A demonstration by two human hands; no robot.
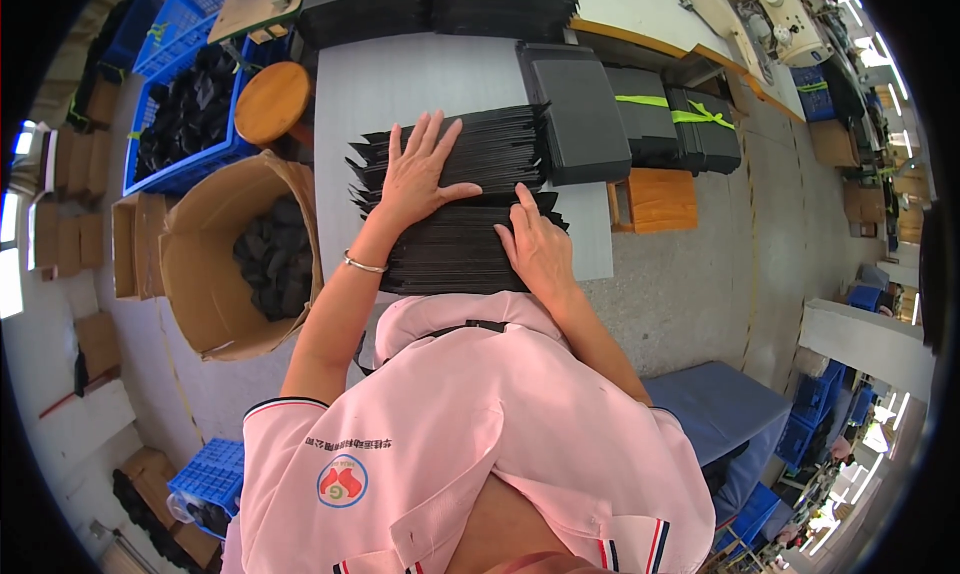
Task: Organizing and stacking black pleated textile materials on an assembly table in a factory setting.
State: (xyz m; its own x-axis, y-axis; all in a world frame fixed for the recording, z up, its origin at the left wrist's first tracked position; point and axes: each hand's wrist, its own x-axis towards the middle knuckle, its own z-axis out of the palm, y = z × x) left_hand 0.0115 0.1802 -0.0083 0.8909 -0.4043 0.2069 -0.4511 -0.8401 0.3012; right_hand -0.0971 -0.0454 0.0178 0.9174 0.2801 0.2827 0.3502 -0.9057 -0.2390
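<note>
Counter (420, 74) (grey) carries fanned black sheets (450, 244) at its near edge. Left hand (415, 174) lies flat on the sheets, fingers spread wide; right hand (535, 249) rests on them, fingers loosely together, gripping nothing.

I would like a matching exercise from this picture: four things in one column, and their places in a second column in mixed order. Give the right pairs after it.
Things:
1. left hand
2. right hand
3. round wooden stool
4. cardboard bin

Places:
A. on the floor left of the table, holding dark pieces
B. flat on the far part of the stack of black sheets
C. beside the blue crate
D. on the stack's near right part

Pairs: 1-B, 2-D, 3-C, 4-A
</note>
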